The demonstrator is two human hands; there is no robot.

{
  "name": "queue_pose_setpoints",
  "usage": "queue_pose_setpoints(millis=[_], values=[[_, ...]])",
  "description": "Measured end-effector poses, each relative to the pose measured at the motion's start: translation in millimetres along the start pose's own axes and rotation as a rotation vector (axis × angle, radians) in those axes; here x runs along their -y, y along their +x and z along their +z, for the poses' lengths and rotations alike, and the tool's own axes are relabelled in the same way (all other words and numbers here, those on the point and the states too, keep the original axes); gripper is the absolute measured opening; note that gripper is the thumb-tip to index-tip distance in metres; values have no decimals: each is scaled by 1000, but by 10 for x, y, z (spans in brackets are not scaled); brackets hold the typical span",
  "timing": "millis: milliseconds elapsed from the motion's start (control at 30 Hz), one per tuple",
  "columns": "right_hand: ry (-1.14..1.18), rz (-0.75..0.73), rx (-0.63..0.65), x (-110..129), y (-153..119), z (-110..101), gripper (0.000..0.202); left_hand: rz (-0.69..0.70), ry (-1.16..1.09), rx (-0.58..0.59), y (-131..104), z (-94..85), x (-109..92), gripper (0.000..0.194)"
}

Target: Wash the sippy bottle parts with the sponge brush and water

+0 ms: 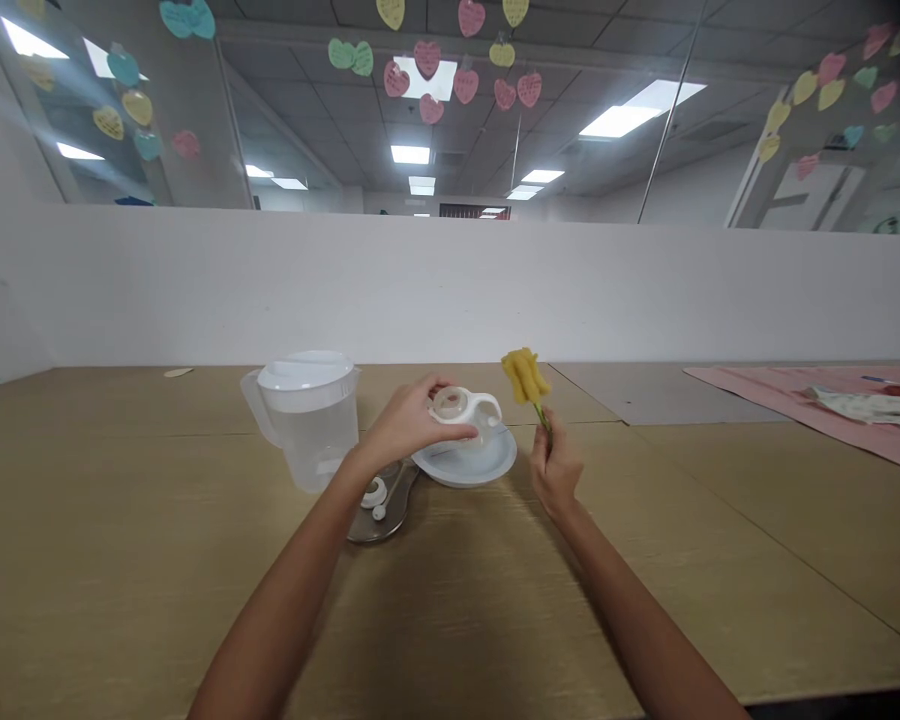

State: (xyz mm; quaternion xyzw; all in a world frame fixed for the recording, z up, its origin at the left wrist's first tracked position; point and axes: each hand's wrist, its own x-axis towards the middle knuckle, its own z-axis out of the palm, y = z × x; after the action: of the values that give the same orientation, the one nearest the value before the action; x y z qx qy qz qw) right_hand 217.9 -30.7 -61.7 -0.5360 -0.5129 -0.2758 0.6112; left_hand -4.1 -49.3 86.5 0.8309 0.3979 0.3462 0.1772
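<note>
A small white cup (pixel 471 407) with a looped handle was in the person's left hand (pixel 418 412), pinched between the thumb on the near side and the fingers on the far side. Its round opening faced the viewer, and its clear lower part showed just beyond the thumb. The right hand (pixel 557 466) was closed around the thin green stem of a brush (pixel 526 377), whose yellow spongy head pointed up and leaned toward the left hand. Brush and cup were apart.

Below the left hand and the cup sat a shallow white bowl (pixel 465 474); whether the cup touched it could not be told. Nearer the person, beside the left wrist and partly hidden by it, lay a dark, shiny tray (pixel 379 530) bearing small white parts, one of them a ring (pixel 373 492). Left of the left hand stood a lidded, see-through pitcher (pixel 316 430), its handle turned away from the hand.

All this stood on a brown tabletop (pixel 157 520). Well to the right of the right hand lay a pink cloth (pixel 780 388). Beyond both hands rose a white wall (pixel 450 290), topped by glass dotted with heart-shaped notes (pixel 427 58).
</note>
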Motion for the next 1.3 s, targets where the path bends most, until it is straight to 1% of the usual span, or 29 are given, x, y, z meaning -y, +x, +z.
queue_pose_setpoints(millis=[67,167,233,333,400,467,500,567,633,700,767,800,867,933,1000,1067,1133,1167,1200,1267,1300], values=[[60,-49,5,26,-15,-10,33,25,-46,-62,39,5,79,55],[186,-146,22,70,-43,-35,31,64,-66,-115,96,53,197,53],[247,-196,101,93,-51,-52,30,101,-6,-152,129,90,271,52],[254,-263,240,95,-35,-66,29,153,176,-202,162,120,366,48],[196,-335,267,71,-15,-64,29,189,382,-244,168,128,401,41],[114,-404,271,47,-5,-50,29,254,629,-274,159,157,398,33],[82,-430,278,42,-8,-39,28,298,744,-267,150,189,382,29],[47,-464,302,54,-33,-12,28,390,909,-200,126,298,332,22],[37,-494,324,84,-68,16,28,466,972,-104,104,445,282,18],[28,-516,344,106,-88,31,27,509,966,-44,98,582,259,15],[15,-513,353,92,-74,25,25,508,956,-32,116,656,275,15],[6,-505,352,67,-55,14,24,490,957,-40,132,660,295,16],[-16,-485,342,-10,-5,-15,22,430,967,-75,171,607,350,19],[-37,-459,341,-104,44,-44,21,354,945,-114,203,494,399,24],[-70,-379,355,-190,79,-62,23,259,831,-156,216,361,410,29],[-151,-193,361,-249,102,-63,26,159,600,-195,200,247,357,41],[-291,49,384,-281,121,-53,30,92,339,-192,150,192,235,57],[-370,157,426,-291,129,-47,31,86,236,-158,115,196,157,62],[-446,250,495,-298,135,-41,32,93,165,-100,74,224,74,65],[-559,380,721,-310,137,-33,33,133,113,69,-16,340,-79,67],[-585,416,841,-315,132,-30,34,154,125,144,-60,417,-141,68]])
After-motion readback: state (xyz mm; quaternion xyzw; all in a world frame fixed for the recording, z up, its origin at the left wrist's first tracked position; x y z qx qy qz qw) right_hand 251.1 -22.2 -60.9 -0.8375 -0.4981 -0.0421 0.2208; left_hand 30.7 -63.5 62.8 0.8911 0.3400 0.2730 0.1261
